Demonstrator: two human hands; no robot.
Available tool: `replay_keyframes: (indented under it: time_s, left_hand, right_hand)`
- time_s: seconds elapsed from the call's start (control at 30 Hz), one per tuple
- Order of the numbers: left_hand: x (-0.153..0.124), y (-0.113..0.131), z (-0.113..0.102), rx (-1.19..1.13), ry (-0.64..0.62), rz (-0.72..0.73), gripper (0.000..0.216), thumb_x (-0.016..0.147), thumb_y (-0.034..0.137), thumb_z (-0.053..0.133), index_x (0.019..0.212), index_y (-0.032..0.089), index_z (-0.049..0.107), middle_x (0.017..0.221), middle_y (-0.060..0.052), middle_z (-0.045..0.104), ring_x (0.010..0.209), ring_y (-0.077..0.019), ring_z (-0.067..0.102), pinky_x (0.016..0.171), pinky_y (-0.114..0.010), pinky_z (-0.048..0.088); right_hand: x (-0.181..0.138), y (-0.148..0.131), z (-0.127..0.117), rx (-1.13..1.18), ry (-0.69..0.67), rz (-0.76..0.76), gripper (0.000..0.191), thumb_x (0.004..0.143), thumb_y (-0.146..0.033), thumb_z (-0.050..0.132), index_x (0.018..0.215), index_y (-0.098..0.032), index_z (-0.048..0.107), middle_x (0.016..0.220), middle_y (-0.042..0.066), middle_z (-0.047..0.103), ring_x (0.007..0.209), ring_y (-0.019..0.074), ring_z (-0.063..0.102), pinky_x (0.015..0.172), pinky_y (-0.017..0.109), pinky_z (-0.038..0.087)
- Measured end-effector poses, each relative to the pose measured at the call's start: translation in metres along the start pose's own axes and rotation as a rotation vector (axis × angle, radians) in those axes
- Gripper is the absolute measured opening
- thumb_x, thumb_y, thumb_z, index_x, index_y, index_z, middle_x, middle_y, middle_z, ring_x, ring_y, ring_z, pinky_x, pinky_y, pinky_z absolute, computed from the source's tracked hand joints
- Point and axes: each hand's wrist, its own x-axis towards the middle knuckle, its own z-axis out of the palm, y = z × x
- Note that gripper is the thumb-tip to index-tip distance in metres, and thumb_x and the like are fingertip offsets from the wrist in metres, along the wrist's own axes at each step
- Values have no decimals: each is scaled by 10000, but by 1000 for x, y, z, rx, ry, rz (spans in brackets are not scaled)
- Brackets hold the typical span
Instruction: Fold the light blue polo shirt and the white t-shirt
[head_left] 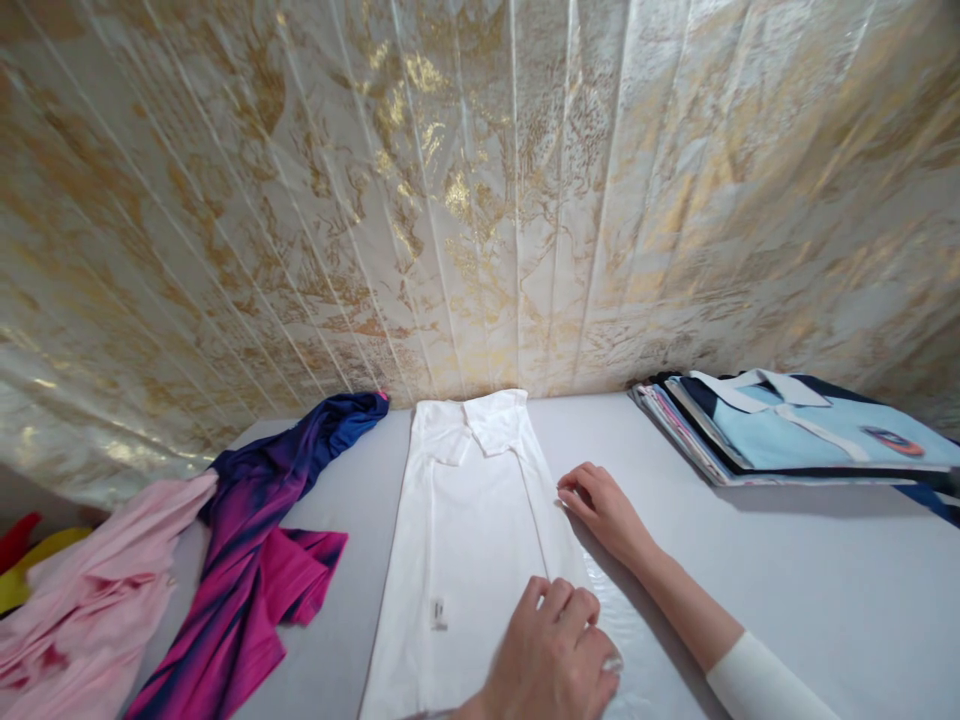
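A white shirt [480, 540] lies face down on the table, its sides folded inward in long panels and its collar end at the back. A small label shows on its lower left part. My left hand [555, 650] rests over the shirt's near right side, fingers curled onto the cloth; its fingertips are partly hidden. Farther up, my right hand [604, 505] has thumb and fingers pinched together at the shirt's right edge. A crinkled, shiny strip [611, 600] shows beside that edge near my left hand.
Left of the shirt lie a rumpled purple and navy garment [262, 560] and a pink garment [112, 590]. A stack of folded clothes [810, 430], light blue on top, sits at the back right. Behind the pale table [825, 590] hangs a gold-patterned curtain [480, 200].
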Motion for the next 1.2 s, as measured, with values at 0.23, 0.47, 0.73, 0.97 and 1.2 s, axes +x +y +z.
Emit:
replay_keyframes:
  time_s: [0.23,0.47,0.73,0.97,1.2]
  left_hand:
    - [-2,-3,11,-33,91,15,187,773,266,720,713,182,564,814,-14,512,768,-168,438,621,-330,263]
    - [-8,-10,36,-81,108,-80,208,779,375,749,666,248,628,725,-9,472,659,-152,416,547,-302,262]
    - [-10,-10,61,-34,2,-204,428,794,459,728,510,202,538,620,-1,394,575,-132,340,495,-303,246]
    - [-7,-9,22,-314,21,-150,175,706,295,824,703,241,657,803,19,480,721,-119,445,625,-271,312]
    - [-5,-8,13,-352,-9,-123,197,709,221,805,759,233,614,868,27,535,766,-126,473,661,-278,300]
  right_hand:
    - [56,32,18,-74,86,116,186,882,-282,518,914,-161,656,911,86,626,857,212,545,839,343,401]
    - [108,51,31,-143,75,168,202,878,-278,534,896,-191,716,924,70,655,856,201,538,799,317,362]
    - [133,48,48,-168,7,115,152,852,-266,580,803,-194,705,914,61,644,874,207,519,770,308,344]
    - [139,52,52,-175,-5,76,115,850,-221,561,855,-193,672,940,60,613,890,201,520,789,294,350]
    - [139,52,54,-148,16,63,117,858,-228,549,844,-194,660,948,65,604,914,208,517,812,305,352]
